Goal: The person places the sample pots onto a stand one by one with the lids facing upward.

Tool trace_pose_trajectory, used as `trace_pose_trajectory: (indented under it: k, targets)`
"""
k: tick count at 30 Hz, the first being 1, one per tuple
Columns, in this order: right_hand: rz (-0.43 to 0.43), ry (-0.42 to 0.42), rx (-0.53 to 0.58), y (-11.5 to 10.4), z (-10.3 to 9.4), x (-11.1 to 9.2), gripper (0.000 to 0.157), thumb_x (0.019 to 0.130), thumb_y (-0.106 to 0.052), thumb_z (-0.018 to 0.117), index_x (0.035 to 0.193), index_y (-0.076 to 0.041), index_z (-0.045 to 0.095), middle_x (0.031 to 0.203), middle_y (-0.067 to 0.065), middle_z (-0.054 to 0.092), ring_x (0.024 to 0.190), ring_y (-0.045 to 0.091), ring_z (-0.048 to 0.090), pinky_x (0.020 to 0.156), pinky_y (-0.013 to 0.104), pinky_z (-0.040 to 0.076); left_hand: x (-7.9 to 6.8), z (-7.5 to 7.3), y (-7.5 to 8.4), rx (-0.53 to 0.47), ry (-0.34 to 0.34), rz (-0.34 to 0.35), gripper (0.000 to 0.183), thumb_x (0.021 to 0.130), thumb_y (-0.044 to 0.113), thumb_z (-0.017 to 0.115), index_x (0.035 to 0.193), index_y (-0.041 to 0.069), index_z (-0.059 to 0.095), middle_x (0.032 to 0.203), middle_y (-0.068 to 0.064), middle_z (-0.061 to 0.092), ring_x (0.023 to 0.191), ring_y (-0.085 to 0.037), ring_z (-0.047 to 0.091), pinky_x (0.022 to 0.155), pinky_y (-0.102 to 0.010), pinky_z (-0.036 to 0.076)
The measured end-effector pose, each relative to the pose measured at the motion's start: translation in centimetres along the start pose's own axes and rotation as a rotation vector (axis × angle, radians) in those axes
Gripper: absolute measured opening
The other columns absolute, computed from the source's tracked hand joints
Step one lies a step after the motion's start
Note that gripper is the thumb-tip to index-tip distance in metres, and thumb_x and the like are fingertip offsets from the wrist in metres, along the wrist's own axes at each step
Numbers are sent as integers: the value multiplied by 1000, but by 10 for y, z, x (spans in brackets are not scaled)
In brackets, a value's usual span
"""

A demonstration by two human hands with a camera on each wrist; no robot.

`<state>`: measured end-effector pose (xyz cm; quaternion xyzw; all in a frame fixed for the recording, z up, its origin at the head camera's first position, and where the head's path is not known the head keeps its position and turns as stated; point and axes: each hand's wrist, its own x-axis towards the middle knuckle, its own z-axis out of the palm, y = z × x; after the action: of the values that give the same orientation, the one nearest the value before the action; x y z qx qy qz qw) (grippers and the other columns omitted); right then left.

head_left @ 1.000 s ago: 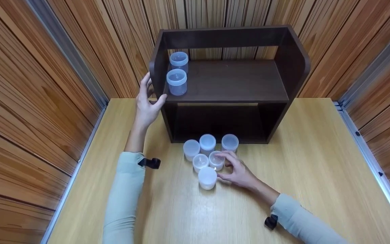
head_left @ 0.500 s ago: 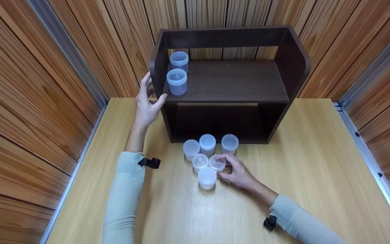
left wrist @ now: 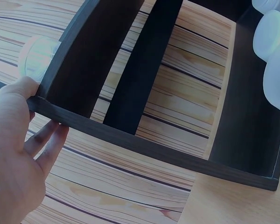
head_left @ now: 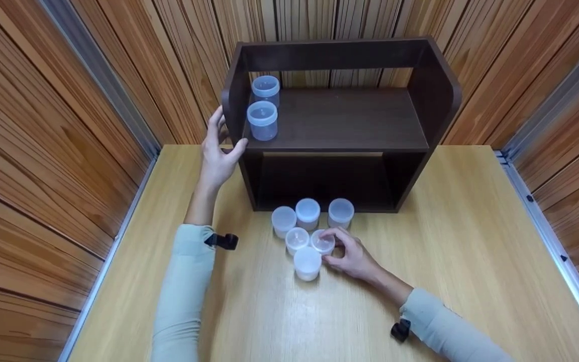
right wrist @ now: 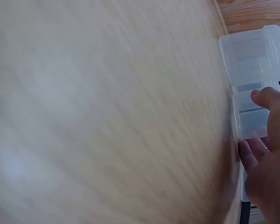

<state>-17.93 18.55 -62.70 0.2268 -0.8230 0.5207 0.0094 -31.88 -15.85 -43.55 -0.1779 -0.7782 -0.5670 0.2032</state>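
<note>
My left hand (head_left: 219,158) grips the left side panel of a dark brown two-tier shelf (head_left: 355,120), thumb at the front edge and fingers on the outer side. In the left wrist view the hand (left wrist: 18,149) holds that panel's edge. My right hand (head_left: 354,255) pinches a small clear plastic jar (head_left: 321,244) between thumb and fingers among other jars on the table. In the right wrist view the thumb lies over the held jar (right wrist: 253,119), beside a frosted jar (right wrist: 249,56). Two lidded jars (head_left: 263,125) stand upright at the left of the upper tier.
Around the held jar, several more jars (head_left: 307,264) stand close together on the wooden table (head_left: 445,241). One jar (head_left: 341,213) stands a little apart, near the shelf's lower front edge. Wood-patterned walls (head_left: 58,151) enclose the table at the back and sides.
The jar at my right hand has shifted slightly towards me and to the right, between the thumb and fingers. My left hand stays on the shelf's side.
</note>
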Motion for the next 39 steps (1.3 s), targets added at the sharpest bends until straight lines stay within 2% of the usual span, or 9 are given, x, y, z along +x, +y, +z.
trace_pose_trajectory:
  k: [4, 12, 19, 24, 33, 39]
  targets:
    - [-5, 10, 24, -1, -1, -1, 47, 90, 3, 88, 133, -4, 71, 136, 18, 74, 125, 13, 69, 102, 21, 61, 0, 0, 0, -6, -1, -12, 79, 103, 9, 74, 172, 5, 34, 168, -23, 55, 143, -44, 66, 80, -15, 61]
    - [-44, 17, 21, -4, -5, -2, 48, 90, 2, 89, 134, -4, 71, 138, 20, 73, 123, 14, 71, 100, 26, 64, 0, -1, -1, 4, -7, -11, 78, 105, 10, 72, 173, 7, 33, 168, -21, 55, 144, -40, 66, 79, -16, 61]
    - [-69, 15, 35, -14, -10, -3, 49, 89, 3, 89, 134, -3, 71, 139, 19, 73, 128, 2, 66, 103, 29, 64, -1, 0, -1, 3, -3, -10, 78, 105, 10, 72, 173, 6, 33, 167, -23, 55, 144, -42, 66, 79, -15, 60]
    - [-68, 34, 31, -21, -17, -3, 50, 89, 4, 89, 135, -3, 72, 140, 20, 71, 127, -1, 65, 99, 30, 66, -1, 0, 0, 9, 0, -9, 78, 105, 9, 73, 172, 6, 33, 167, -22, 56, 144, -42, 66, 78, -15, 60]
    - [-108, 97, 84, -34, -34, 1, 50, 89, 11, 86, 135, 3, 71, 139, 27, 69, 126, -3, 63, 99, 21, 63, 0, 0, 1, 3, 5, -42, 80, 103, 11, 74, 173, 9, 34, 170, -20, 54, 144, -43, 65, 82, -20, 62]
    - [-101, 103, 61, -44, -46, 5, 51, 87, 13, 86, 136, 0, 74, 139, 25, 71, 127, -4, 63, 99, 17, 61, -1, 0, 1, 5, -2, -37, 80, 104, 10, 74, 173, 8, 34, 170, -20, 54, 145, -43, 65, 86, -26, 64]
